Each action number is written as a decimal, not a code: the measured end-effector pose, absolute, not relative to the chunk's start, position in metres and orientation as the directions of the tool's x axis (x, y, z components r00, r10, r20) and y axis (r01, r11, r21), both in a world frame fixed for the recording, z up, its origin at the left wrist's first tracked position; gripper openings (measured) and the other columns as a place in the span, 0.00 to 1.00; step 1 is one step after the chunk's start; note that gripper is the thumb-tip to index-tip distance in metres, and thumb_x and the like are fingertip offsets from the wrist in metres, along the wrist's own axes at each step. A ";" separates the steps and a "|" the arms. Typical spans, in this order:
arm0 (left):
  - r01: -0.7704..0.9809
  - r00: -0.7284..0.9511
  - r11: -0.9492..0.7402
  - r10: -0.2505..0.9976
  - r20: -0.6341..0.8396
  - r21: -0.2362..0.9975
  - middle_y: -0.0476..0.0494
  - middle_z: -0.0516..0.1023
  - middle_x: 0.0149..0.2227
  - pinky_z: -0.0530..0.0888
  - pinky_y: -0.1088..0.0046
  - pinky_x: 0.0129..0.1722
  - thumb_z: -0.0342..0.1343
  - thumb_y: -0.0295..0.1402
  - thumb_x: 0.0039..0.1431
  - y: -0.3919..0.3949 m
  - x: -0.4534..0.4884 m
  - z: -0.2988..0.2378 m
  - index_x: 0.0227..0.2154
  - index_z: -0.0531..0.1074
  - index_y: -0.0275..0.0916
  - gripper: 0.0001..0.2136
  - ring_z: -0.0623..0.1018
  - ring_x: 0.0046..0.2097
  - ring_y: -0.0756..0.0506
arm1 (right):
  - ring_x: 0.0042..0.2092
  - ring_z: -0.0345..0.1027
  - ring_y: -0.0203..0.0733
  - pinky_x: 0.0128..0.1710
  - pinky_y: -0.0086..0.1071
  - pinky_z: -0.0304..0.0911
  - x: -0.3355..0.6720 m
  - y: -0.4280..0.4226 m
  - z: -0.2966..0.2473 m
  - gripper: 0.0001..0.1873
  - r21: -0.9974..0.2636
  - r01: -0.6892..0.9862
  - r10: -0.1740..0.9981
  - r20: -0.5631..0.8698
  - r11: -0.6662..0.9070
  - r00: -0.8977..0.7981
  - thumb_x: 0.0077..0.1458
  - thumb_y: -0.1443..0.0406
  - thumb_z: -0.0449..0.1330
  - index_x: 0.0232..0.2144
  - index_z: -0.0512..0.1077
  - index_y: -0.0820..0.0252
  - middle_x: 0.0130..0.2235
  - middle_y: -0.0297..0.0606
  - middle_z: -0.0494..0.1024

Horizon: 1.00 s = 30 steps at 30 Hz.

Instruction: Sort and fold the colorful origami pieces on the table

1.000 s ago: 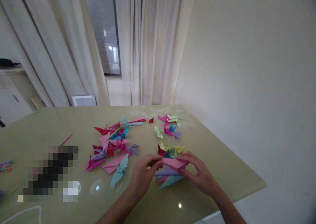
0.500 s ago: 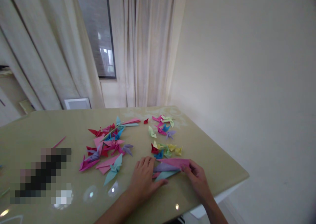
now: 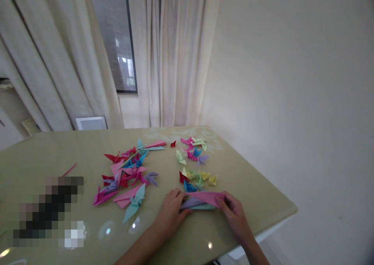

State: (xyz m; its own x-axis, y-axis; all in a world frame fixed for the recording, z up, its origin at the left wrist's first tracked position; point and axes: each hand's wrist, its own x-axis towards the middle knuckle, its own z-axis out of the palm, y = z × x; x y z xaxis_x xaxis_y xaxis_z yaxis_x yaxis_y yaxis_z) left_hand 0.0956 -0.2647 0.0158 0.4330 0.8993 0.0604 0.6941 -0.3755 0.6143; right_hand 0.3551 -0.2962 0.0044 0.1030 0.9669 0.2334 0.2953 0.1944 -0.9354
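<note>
A folded pink paper (image 3: pixel 206 198) lies flat on the glossy table (image 3: pixel 251 195), on top of a purple and a light-blue sheet (image 3: pixel 195 205). My left hand (image 3: pixel 171 214) presses its left end with the fingers flat on it. My right hand (image 3: pixel 233 214) presses the right end, fingertips on the paper. Both hands rest on the tabletop near its front edge.
Small folded cranes in several colours (image 3: pixel 198 177) sit just behind the pink paper, more (image 3: pixel 194 148) farther back. A larger heap of folded paper (image 3: pixel 128 175) lies to the left. A blurred patch (image 3: pixel 49 210) covers the left of the table. Curtains and a window stand behind.
The pink paper came down from my fingers onto the stacked sheets, and both hands now press it flat. The view shifted slightly.
</note>
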 end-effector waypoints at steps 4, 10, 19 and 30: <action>0.664 0.431 -0.360 0.900 0.058 0.655 0.40 0.78 0.49 0.70 0.62 0.55 0.59 0.33 0.64 -0.262 0.093 0.017 0.46 0.79 0.40 0.10 0.75 0.53 0.38 | 0.33 0.66 0.44 0.32 0.32 0.61 0.359 -0.296 0.001 0.24 -0.957 0.240 0.974 0.195 0.163 0.116 0.58 0.44 0.67 0.29 0.77 0.60 0.29 0.35 0.72; 0.598 0.428 -0.346 0.900 0.077 0.723 0.41 0.80 0.48 0.71 0.64 0.53 0.64 0.35 0.59 -0.257 0.089 0.013 0.47 0.81 0.42 0.13 0.76 0.52 0.38 | 0.32 0.64 0.43 0.29 0.31 0.60 0.363 -0.296 -0.007 0.25 -0.971 0.196 0.982 0.160 0.138 0.098 0.57 0.43 0.67 0.28 0.75 0.59 0.28 0.34 0.71; 0.610 0.466 -0.376 0.882 0.067 0.697 0.42 0.79 0.48 0.70 0.63 0.54 0.64 0.34 0.60 -0.259 0.090 0.016 0.47 0.83 0.44 0.12 0.75 0.53 0.38 | 0.35 0.67 0.45 0.34 0.34 0.64 0.346 -0.297 0.010 0.19 -0.788 0.549 0.949 0.314 0.279 -0.031 0.62 0.51 0.63 0.27 0.72 0.58 0.35 0.37 0.70; 0.611 0.510 -0.429 0.856 0.083 0.665 0.44 0.79 0.49 0.68 0.63 0.53 0.62 0.32 0.63 -0.261 0.096 0.014 0.44 0.79 0.44 0.08 0.75 0.53 0.39 | 0.62 0.67 0.61 0.65 0.57 0.61 0.342 -0.295 -0.008 0.31 -0.642 0.705 0.939 0.330 0.301 -0.101 0.57 0.55 0.68 0.61 0.70 0.56 0.60 0.50 0.74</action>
